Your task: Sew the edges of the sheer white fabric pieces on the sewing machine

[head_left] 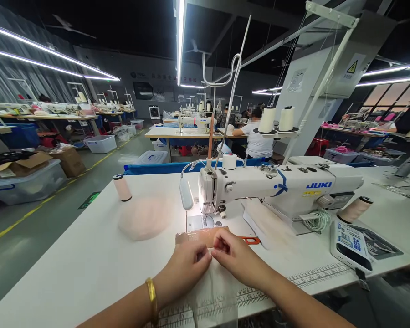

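My left hand (189, 264) and my right hand (234, 255) meet in front of the sewing machine (242, 187), fingertips almost touching. Both are closed in a pinch on a piece of sheer pale fabric (217, 296), which hangs from them over the table's front edge. The exact edge between the fingers is too small to make out. Just beyond the hands lies a shiny tan strip (200, 236), in front of the needle plate. An orange-handled tool (251, 240), partly hidden, rests right of my right hand. A gold bracelet circles my left wrist.
A pale pink fabric pile (145, 217) and a thread cone (122, 188) sit on the left. More sheer fabric (269, 223) lies under the machine arm. At right are a white device (351, 246) and another cone (355, 209). A printed ruler (253, 296) runs along the front. A person (258, 139) sits beyond.
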Motion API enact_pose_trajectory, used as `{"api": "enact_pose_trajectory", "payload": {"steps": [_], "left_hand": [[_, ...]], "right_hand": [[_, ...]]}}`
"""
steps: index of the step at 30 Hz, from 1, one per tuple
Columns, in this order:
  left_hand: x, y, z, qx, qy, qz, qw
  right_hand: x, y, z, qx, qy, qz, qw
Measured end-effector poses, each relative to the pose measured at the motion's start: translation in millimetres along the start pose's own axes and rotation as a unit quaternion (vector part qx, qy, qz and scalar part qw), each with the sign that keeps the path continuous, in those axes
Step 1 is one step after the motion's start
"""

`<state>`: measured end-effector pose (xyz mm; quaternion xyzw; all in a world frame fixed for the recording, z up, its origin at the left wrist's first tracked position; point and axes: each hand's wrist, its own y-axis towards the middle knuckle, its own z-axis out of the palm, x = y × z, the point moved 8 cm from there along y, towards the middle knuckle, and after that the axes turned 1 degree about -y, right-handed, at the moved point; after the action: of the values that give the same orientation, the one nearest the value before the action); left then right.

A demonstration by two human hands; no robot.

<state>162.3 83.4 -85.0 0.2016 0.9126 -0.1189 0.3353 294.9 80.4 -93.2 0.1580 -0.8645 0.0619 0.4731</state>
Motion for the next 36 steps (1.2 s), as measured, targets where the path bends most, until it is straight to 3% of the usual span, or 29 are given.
{"api": "enact_pose_trajectory", "payload": {"steps": [6,11,13,21,29,36], "left_hand": [[17,29,-17.0,-0.101,0.106,0.035,0.989],[-1,21,-10.6,-0.166,0.222,0.251,0.927],[-1,17,-6.2,-0.155,0.211,0.286,0.922],[1,16,-14.1,-0.123,0.177,0.265,0.94],[11,20,-6.0,-0.129,0.188,0.232,0.946],[4,24,-11.5,-0.109,0.22,0.22,0.944]], "right_hand": [[-4,47,7,-0.043,-0.125,-0.056,0.99],[-11,56,4,-0.038,-0.172,-0.087,0.981],[-13,53,1,-0.032,-0.182,-0.097,0.978],[-8,35,2,0.003,-0.24,-0.175,0.955],[-12,40,-10,-0.048,-0.262,-0.169,0.949],[-9,45,-12,-0.057,-0.282,-0.159,0.945]]}}
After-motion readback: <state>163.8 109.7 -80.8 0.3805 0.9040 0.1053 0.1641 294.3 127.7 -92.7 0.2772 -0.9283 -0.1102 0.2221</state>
